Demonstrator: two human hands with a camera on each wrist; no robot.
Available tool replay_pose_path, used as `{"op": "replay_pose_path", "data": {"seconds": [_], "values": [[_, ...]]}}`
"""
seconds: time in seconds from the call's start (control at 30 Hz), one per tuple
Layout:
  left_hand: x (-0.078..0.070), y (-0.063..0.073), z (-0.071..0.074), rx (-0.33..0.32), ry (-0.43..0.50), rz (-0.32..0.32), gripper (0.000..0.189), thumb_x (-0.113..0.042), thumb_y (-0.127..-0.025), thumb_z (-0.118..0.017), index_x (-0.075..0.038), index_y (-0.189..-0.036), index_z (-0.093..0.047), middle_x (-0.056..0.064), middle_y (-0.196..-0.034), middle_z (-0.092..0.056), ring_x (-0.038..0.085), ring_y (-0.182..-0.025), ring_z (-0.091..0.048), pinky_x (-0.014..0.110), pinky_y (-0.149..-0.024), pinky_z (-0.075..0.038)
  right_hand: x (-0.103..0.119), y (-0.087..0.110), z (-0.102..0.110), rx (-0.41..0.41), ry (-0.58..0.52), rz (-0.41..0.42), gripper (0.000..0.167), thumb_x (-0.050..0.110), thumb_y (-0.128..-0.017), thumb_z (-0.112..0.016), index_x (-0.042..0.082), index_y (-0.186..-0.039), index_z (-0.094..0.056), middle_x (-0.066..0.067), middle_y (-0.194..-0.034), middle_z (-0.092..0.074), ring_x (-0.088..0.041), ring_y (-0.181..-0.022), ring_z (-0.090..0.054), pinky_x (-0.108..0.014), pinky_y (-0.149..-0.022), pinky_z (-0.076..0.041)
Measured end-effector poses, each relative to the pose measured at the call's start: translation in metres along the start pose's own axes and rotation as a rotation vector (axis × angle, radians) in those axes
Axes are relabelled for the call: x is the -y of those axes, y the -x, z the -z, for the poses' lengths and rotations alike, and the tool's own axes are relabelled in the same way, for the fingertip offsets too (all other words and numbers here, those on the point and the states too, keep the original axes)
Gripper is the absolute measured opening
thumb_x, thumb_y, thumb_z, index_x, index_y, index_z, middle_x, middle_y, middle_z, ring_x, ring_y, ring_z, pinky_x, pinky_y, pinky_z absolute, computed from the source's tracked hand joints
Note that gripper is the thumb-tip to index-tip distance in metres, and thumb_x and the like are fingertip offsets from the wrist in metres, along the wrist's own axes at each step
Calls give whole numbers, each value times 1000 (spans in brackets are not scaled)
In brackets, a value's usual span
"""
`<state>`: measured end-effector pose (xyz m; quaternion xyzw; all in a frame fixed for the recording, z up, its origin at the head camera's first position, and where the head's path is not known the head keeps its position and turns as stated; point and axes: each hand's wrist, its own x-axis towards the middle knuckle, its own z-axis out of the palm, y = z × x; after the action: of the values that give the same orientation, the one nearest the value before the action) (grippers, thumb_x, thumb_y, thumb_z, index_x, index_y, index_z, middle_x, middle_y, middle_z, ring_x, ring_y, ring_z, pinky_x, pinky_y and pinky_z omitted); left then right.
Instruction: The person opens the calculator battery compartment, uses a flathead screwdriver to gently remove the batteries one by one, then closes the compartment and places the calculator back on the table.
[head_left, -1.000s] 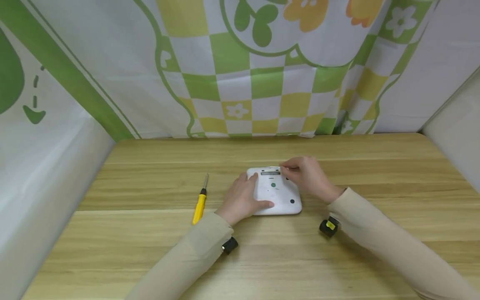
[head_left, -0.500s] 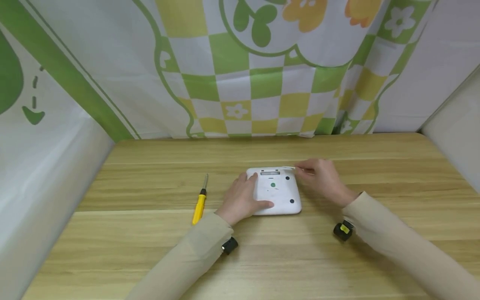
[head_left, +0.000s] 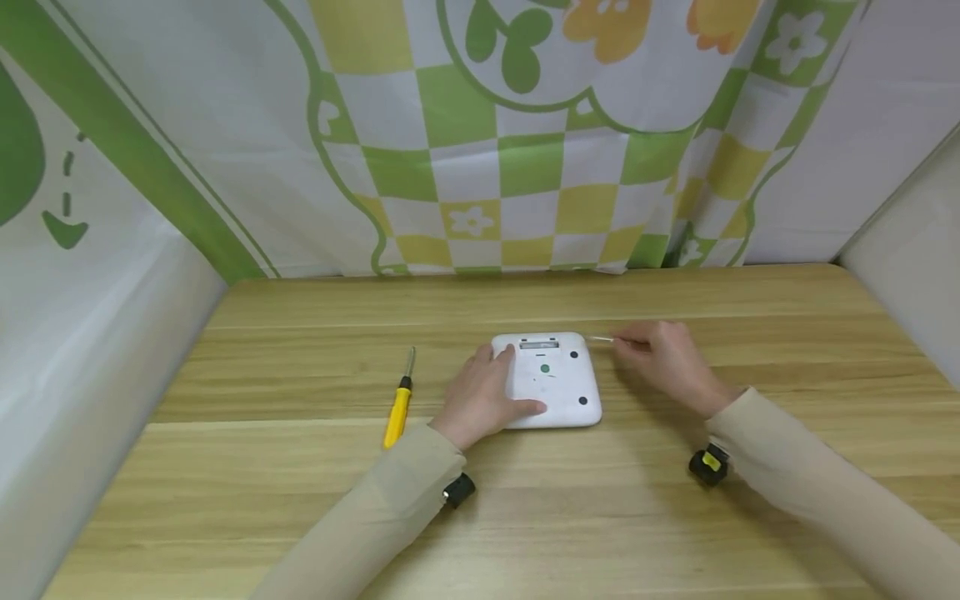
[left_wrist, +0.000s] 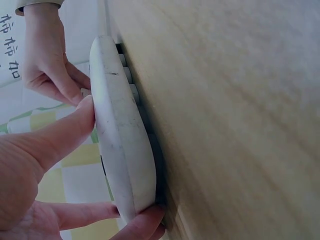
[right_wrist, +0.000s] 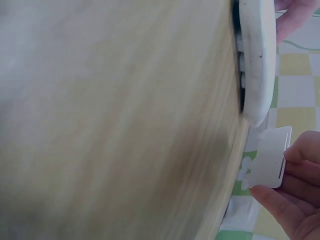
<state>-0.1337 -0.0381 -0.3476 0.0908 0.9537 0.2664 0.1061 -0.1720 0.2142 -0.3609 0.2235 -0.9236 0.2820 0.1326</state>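
A white calculator [head_left: 561, 390] lies face down on the wooden table, its keys [right_wrist: 241, 62] toward the tabletop in the right wrist view. Near its far edge the battery compartment [head_left: 540, 344] is uncovered. My left hand [head_left: 480, 396] holds the calculator by its left side, thumb on the back and fingers at the edge [left_wrist: 135, 200]. To the right of the calculator, my right hand [head_left: 667, 358] pinches a small white battery cover [right_wrist: 270, 157] between thumb and fingers, apart from the calculator.
A yellow-handled screwdriver [head_left: 399, 410] lies left of my left hand, tip pointing away. Behind the table [head_left: 300, 483] hangs a green and yellow checkered curtain [head_left: 525, 192]. Black wrist cameras sit below both sleeves.
My right hand has drawn the battery cover off to the right, away from the compartment and past the calculator's far right corner. The left hand and calculator stay in place.
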Motion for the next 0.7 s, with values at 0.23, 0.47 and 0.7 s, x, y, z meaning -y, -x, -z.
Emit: {"op": "replay_pose_path", "data": {"seconds": [0.23,0.47,0.7], "values": [[0,-1,0,9,1,4,88,-43,-76,-78,-5,-145,-39,24,-147,-34,39,-129,-43,53,-101,-41,-8,6,2,46,26,-39,13,-1,-85,-64,-5,-93,-73,-22,-90,-72,-32,-79,-71,-39,-67,-58],[0,-1,1,13,8,3,87,-42,-77,-78,-4,-146,-38,26,-150,-31,40,-132,-40,53,-105,-38,-11,8,3,90,36,-79,11,0,-85,-66,-6,-90,-73,-22,-86,-72,-29,-75,-70,-35,-63,-58],[1,-1,0,14,6,2,87,-42,-78,-77,-4,-146,-38,26,-150,-31,40,-132,-40,52,-106,-37,-11,10,6,114,54,-48,10,0,-83,-68,-5,-89,-74,-21,-85,-72,-29,-76,-70,-36,-65,-58]]}}
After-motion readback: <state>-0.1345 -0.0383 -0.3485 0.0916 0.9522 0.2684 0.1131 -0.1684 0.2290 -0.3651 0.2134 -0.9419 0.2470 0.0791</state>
